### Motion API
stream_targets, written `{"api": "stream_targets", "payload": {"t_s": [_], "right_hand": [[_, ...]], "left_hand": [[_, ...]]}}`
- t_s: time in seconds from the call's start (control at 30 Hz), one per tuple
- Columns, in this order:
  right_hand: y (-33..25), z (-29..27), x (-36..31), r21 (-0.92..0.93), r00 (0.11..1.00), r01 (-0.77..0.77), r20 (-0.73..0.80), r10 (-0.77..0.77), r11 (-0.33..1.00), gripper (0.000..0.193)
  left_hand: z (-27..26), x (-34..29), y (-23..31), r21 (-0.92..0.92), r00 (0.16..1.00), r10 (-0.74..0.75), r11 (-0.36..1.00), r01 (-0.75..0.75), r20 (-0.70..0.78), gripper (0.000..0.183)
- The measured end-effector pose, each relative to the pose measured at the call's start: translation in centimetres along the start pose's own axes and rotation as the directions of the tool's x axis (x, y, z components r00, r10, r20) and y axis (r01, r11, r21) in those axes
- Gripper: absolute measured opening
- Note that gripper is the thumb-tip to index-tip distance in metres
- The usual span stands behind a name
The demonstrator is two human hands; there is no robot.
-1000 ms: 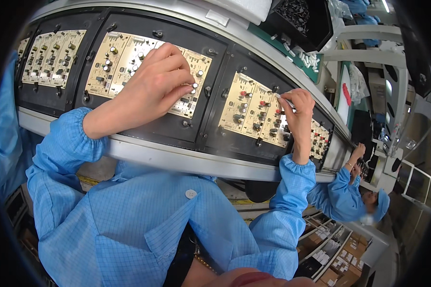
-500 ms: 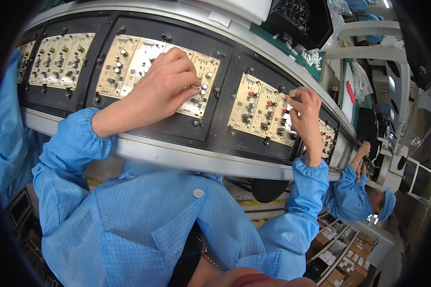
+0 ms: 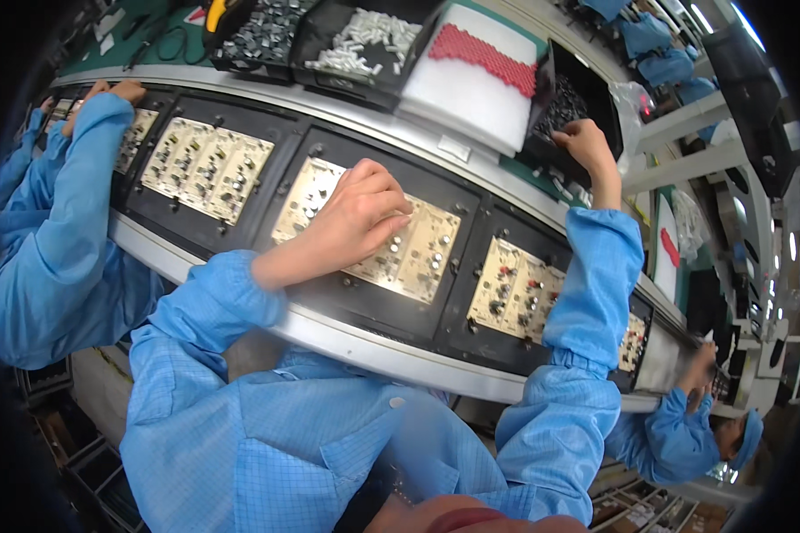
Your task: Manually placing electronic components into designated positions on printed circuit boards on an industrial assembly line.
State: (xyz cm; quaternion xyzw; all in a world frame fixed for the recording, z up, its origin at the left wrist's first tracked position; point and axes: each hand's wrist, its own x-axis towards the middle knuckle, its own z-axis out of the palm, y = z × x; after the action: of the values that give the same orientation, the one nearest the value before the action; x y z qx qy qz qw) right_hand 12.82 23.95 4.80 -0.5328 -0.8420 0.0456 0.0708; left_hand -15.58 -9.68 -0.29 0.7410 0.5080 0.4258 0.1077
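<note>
My left hand (image 3: 351, 222) hovers over a beige circuit board (image 3: 423, 274) in a black carrier frame (image 3: 329, 306), covering its middle. Its fingers are closed in a pinch; whatever they hold is hidden. Small upright cylinders and other parts stand on the board. My right hand (image 3: 588, 149) is stretched out to a black bin (image 3: 609, 98) of small dark parts (image 3: 563, 105), its bent fingers closed at the bin's near side. What is between those fingertips is too small to make out. Below my right sleeve lies another board (image 3: 498, 306) with red and dark parts.
A white foam block (image 3: 467, 111) bearing red parts (image 3: 484, 58) stands beyond the rail, beside bins of white pieces (image 3: 364, 44) and grey pieces (image 3: 262, 35). At left, a co-worker's sleeve (image 3: 76, 195) reaches across the line. Another person (image 3: 684, 440) works at far right.
My right hand has left the right-hand board and gone up to the bin of dark parts. My left hand has shifted left over its board. The view has swung, showing more bins.
</note>
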Motion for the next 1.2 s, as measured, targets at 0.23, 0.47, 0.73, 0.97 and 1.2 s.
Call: {"api": "stream_targets", "payload": {"t_s": [0.23,0.47,0.73,0.97,1.2], "right_hand": [[-1.7,-2.0,-0.6,0.073,1.0,0.018,0.01,-0.019,0.997,0.023],[-0.6,-1.4,-0.5,0.037,0.999,0.052,-0.002,-0.052,0.998,0.022],[-1.5,0.0,-4.4,0.32,0.736,0.449,-0.662,-0.142,0.835,0.021],[-9.3,3.9,-21.7,0.795,0.984,0.094,0.019,-0.179,0.6,0.02],[-11.2,8.0,-27.9,0.816,0.993,-0.057,0.103,-0.048,0.575,0.009]], "left_hand": [[-3.2,7.7,-1.9,0.249,0.985,0.16,0.958,-0.14,-0.062,0.016],[4.4,22.4,-6.4,0.415,0.924,0.299,0.891,-0.181,-0.238,0.023],[8.5,24.0,-7.6,0.737,0.901,0.428,0.633,-0.239,-0.076,0.009],[8.9,20.9,-11.2,0.689,0.914,0.344,0.717,-0.108,-0.214,0.013],[6.8,9.1,-4.0,-0.061,1.0,-0.03,0.998,0.029,-0.008,0.007]]}}
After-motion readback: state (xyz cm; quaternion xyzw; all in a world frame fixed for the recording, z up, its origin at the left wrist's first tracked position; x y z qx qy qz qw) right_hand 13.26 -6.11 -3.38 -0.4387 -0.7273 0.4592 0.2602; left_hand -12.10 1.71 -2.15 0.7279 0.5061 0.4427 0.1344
